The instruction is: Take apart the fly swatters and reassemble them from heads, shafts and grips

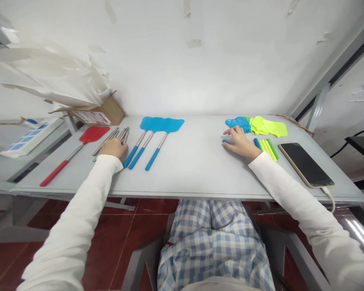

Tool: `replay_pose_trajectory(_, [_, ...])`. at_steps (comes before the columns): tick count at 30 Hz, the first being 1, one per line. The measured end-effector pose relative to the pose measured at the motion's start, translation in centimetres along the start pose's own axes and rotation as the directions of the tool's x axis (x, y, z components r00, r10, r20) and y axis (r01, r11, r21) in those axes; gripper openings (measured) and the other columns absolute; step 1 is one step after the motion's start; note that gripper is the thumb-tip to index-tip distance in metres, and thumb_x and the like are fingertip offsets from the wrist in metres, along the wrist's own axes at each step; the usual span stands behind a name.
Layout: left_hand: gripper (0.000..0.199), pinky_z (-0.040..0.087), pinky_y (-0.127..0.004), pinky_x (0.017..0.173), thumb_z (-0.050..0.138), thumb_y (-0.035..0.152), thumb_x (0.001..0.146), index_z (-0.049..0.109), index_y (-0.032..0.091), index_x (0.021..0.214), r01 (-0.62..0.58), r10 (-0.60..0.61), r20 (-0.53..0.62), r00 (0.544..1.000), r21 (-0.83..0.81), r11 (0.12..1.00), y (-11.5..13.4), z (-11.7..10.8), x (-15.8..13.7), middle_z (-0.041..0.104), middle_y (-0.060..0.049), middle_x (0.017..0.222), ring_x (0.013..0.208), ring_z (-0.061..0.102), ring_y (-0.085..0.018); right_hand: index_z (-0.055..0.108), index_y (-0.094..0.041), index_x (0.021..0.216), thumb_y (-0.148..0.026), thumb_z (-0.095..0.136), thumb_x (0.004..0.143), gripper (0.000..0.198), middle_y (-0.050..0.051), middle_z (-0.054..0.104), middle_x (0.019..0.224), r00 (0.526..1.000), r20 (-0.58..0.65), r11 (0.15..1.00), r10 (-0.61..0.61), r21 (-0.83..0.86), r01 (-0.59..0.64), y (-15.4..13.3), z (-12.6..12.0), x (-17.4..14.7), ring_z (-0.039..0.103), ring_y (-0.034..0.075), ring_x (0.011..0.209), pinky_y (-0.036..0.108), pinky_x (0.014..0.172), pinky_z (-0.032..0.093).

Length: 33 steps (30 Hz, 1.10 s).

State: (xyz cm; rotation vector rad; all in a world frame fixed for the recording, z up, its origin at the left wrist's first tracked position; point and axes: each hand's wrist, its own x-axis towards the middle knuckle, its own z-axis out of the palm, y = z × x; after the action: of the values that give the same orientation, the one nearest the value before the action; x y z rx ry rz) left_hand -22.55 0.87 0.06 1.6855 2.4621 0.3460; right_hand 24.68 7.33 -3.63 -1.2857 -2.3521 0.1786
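Observation:
My left hand (113,148) is at a bunch of thin metal rods (125,133), its fingers curled down on them; the fingertips are partly hidden. My right hand (239,143) hovers over or rests by a small blue handle sleeve (225,141), thumb and index finger apart on either side of it. Most of that sleeve is under the hand. Just right of the hand lie blue, yellow and green handle sleeves (267,149). Behind it are loose fly swatter heads, blue (238,123) and yellow-green (271,127). Three assembled blue fly swatters (160,124) lie right of my left hand.
A red fly swatter (94,134) lies at the left. A cardboard box (109,111) stands behind it, and a white power strip (28,139) is further left. A phone (305,163) with a charging cable lies at the right. A white wall (200,72) rises behind the table.

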Motion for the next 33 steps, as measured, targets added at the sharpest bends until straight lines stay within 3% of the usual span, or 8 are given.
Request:
replay_pose_trajectory(6, [0.017,0.042,-0.032,0.076,0.067,0.034,0.066,0.063,0.018,0.067,0.065,-0.068,0.014,0.998,0.174,0.983,2.0,-3.1,-0.6,0.048,-0.003,0.056,0.082,0.058,-0.028,0.062,-0.014,0.102,-0.041,0.056,0.085,0.032,0.017,0.057,0.105,0.994,0.095,0.979,0.055,-0.201,-0.034,0.8,-0.9,-0.3,0.054,0.033,0.102,0.045,0.093,0.042])
replay_pose_trajectory(12, [0.02,0.041,-0.028,0.073,0.069,0.032,0.069,0.055,0.019,0.077,0.037,-0.069,-0.185,0.98,-0.172,0.984,5.7,-5.5,-4.1,0.064,-0.004,0.075,0.08,0.058,-0.021,0.061,-0.014,0.104,-0.026,0.052,0.088,0.022,0.014,0.064,0.099,0.996,0.081,0.979,0.047,-0.203,-0.03,0.1,-0.4,-0.2,0.059,0.028,0.095,0.037,0.085,0.043])
replay_pose_trajectory(14, [0.023,0.04,-0.024,0.064,0.07,0.029,0.07,0.055,0.019,0.085,-0.023,-0.01,-0.062,0.998,-0.515,0.857,7.6,-5.1,-5.6,0.066,-0.002,0.074,0.068,0.055,-0.015,0.062,-0.015,0.11,-0.027,0.051,0.092,0.024,0.014,0.064,0.102,0.998,0.047,0.979,0.036,-0.204,-0.026,-0.7,-0.1,-0.2,0.06,0.027,0.093,0.036,0.082,0.044])
replay_pose_trajectory(16, [0.028,0.038,-0.022,0.057,0.074,0.032,0.069,0.057,0.018,0.085,0.018,0.141,0.122,0.983,-0.813,0.582,9.8,-3.9,-7.1,0.064,-0.001,0.069,0.061,0.054,-0.012,0.064,-0.017,0.114,-0.032,0.049,0.095,0.028,0.013,0.064,0.104,1.0,0.021,0.98,0.014,-0.201,-0.01,-1.3,0.2,-0.2,0.062,0.027,0.092,0.035,0.081,0.044])
replay_pose_trajectory(20, [0.029,0.036,-0.02,0.049,0.078,0.037,0.072,0.062,0.017,0.086,0.164,0.372,0.24,0.896,-0.961,0.225,13.3,0.0,-9.7,0.064,-0.001,0.073,0.054,0.05,-0.007,0.065,-0.019,0.116,-0.036,0.045,0.099,0.032,0.014,0.063,0.108,0.999,-0.042,0.995,-0.015,-0.102,0.011,-1.9,0.7,0.0,0.062,0.027,0.1,0.035,0.082,0.045])
replay_pose_trajectory(25, [0.029,0.043,-0.02,0.05,0.075,0.036,0.078,0.069,0.017,0.1,0.201,0.425,0.212,0.88,-0.977,0.071,14.0,1.6,-11.0,0.069,-0.005,0.086,0.056,0.053,-0.007,0.059,-0.018,0.12,-0.033,0.037,0.102,0.032,0.012,0.068,0.109,0.995,-0.046,0.993,-0.093,0.069,0.096,-3.1,0.5,-0.1,0.061,0.024,0.099,0.033,0.084,0.045])
replay_pose_trajectory(28, [0.032,0.047,-0.02,0.052,0.073,0.033,0.08,0.07,0.021,0.109,0.156,0.406,0.159,0.9,-0.987,0.042,12.8,0.6,-11.4,0.071,-0.004,0.092,0.058,0.054,-0.007,0.059,-0.013,0.119,-0.031,0.038,0.102,0.032,0.015,0.069,0.095,0.993,0.069,0.991,-0.092,-0.089,0.098,-5.3,0.4,-0.8,0.06,0.024,0.086,0.032,0.077,0.042])
replay_pose_trajectory(33, [0.028,0.051,-0.019,0.055,0.073,0.03,0.081,0.072,0.023,0.107,0.103,0.28,0.119,0.953,-0.992,0.071,10.0,-1.8,-12.1,0.071,-0.004,0.092,0.063,0.057,-0.008,0.063,-0.011,0.104,-0.025,0.042,0.101,0.026,0.015,0.072,0.095,0.931,0.226,0.912,-0.287,-0.232,0.338,-11.2,1.4,-3.0,0.059,0.025,0.092,0.034,0.078,0.04])
